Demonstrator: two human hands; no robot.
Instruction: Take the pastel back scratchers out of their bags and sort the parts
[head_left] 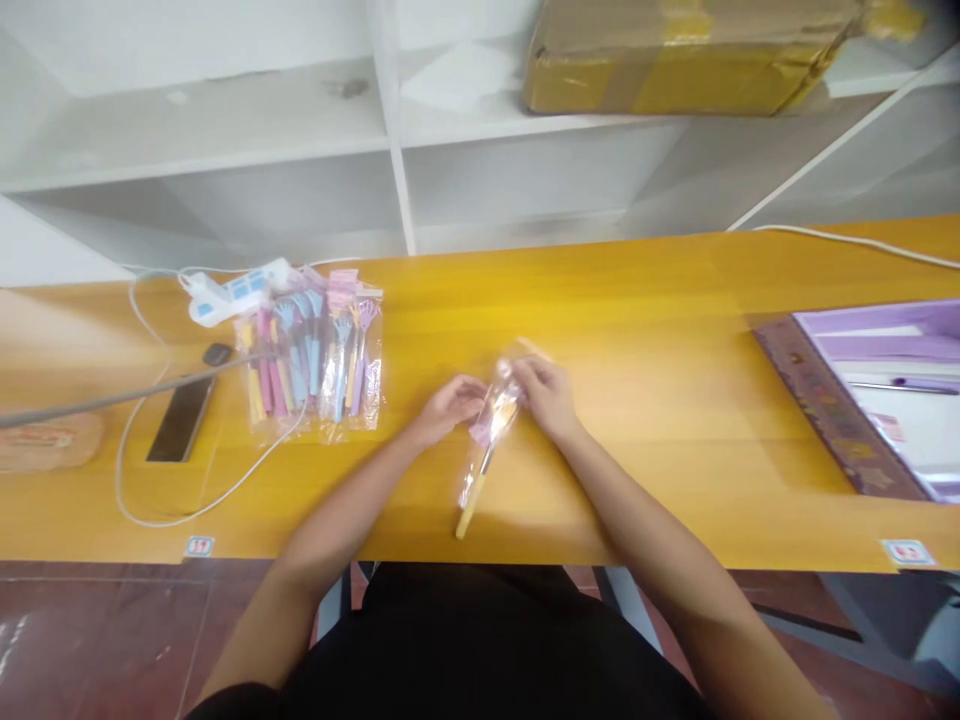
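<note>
The table is yellow wood and shiny, and both hands are over it. Past the hands are white shelves, with one big brown box up and to the right of the right hand. The floor is dark red.

The right hand is mostly closed and pinches the top of one clear bag. The left hand is half open with bent fingers, right at the bag's side; it is too blurry to tell if it grips. One yellow stick is in the bag, between the hands, and its end points down toward the person.

Left of the left hand are two bunches of bagged sticks, a left bunch and a right bunch. The right one shows three colors: blue, yellow and purple. Farther left are one black phone and, behind the bunches, one white power strip. Well to the right of the right hand is one open purple box. Two little stickers sit on the table's near edge, a left sticker and a right sticker.
</note>
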